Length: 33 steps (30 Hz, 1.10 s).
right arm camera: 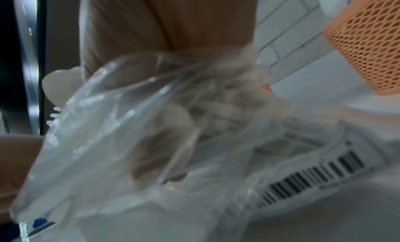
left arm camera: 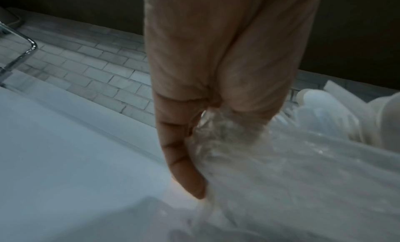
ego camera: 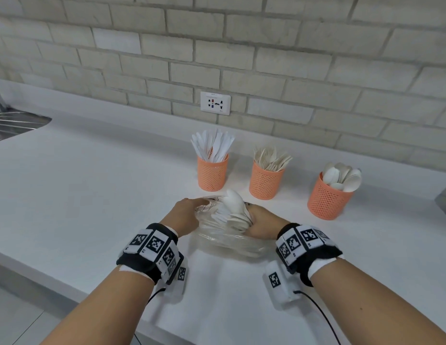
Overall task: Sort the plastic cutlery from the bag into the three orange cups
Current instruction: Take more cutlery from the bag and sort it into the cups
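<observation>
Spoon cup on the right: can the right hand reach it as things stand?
Probably yes: only bare counter lies between the right hand, gripping spoons at the bag, and the spoon cup.

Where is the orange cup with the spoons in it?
In the head view, the orange mesh plastic cup of white spoons stands on the white counter, farthest right, beside the orange mesh cup of forks.

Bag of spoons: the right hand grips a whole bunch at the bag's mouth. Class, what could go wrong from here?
1. The right hand grips many spoons at once; some could slip and scatter on the counter.
2. The spoon cup at the far right already looks full, so the bunch may not fit, or may tip it.
3. The thin bag, held only by the left hand, could drag along.
</observation>
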Each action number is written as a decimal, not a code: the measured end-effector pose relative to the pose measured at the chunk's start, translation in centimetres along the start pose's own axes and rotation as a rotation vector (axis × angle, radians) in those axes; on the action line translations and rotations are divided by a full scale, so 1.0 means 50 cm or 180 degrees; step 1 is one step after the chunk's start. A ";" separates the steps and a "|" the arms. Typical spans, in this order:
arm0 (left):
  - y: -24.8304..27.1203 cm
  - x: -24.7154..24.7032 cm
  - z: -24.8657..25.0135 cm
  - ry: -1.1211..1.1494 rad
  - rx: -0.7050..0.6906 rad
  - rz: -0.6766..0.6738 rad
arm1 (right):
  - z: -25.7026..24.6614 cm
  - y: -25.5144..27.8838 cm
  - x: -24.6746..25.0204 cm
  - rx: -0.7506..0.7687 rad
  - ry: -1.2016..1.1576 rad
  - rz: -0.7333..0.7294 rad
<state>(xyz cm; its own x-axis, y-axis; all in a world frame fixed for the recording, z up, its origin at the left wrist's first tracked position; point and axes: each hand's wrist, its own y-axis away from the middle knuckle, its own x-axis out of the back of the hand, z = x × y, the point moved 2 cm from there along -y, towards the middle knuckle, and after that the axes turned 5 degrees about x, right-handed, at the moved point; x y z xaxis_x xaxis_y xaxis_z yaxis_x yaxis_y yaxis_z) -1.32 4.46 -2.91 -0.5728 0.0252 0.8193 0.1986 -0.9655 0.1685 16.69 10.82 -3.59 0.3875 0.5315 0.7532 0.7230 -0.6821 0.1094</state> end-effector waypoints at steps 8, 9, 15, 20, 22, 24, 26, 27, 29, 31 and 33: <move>0.003 0.008 0.020 0.0145 -0.0009 0.0069 | -0.004 0.028 0.049 0.0088 -0.0999 0.0365; 0.003 0.009 0.019 0.0131 0.0062 0.0073 | -0.002 0.031 0.056 0.0065 -0.1281 0.0496; 0.003 -0.009 0.031 -0.0348 0.0139 0.0122 | -0.017 0.036 0.085 0.0249 -0.2601 0.1251; 0.004 -0.015 0.025 -0.0831 0.0497 0.0202 | -0.030 0.044 0.117 0.0658 -0.4053 0.2019; 0.008 -0.016 0.019 -0.0971 0.0641 0.0150 | -0.031 0.049 0.135 0.0652 -0.4227 0.2169; 0.006 -0.015 0.012 -0.0928 0.0783 -0.0053 | -0.037 0.054 0.145 0.0587 -0.4172 0.2099; 0.006 0.001 0.018 -0.0812 0.0843 -0.0175 | -0.046 0.058 0.148 0.0541 -0.4084 0.1995; 0.008 0.015 0.025 -0.0731 0.0731 -0.0008 | -0.050 0.058 0.148 0.0514 -0.4092 0.1949; 0.021 0.049 0.056 -0.0138 0.0201 0.0610 | -0.061 0.061 0.151 0.0520 -0.4129 0.1795; 0.052 0.080 0.102 0.0956 -0.0331 0.0761 | -0.081 0.066 0.151 0.0602 -0.4043 0.1419; 0.075 0.087 0.148 0.1765 -0.0549 0.0109 | -0.108 0.071 0.145 0.0705 -0.3736 0.0912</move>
<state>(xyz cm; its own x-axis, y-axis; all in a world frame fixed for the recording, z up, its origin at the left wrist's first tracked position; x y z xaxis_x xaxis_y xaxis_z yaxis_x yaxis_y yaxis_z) 2.81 2.86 5.36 -0.9084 -0.1015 0.4055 0.1186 -0.9928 0.0172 18.99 9.53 5.74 0.7454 0.5842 -0.3210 0.5642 -0.8094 -0.1629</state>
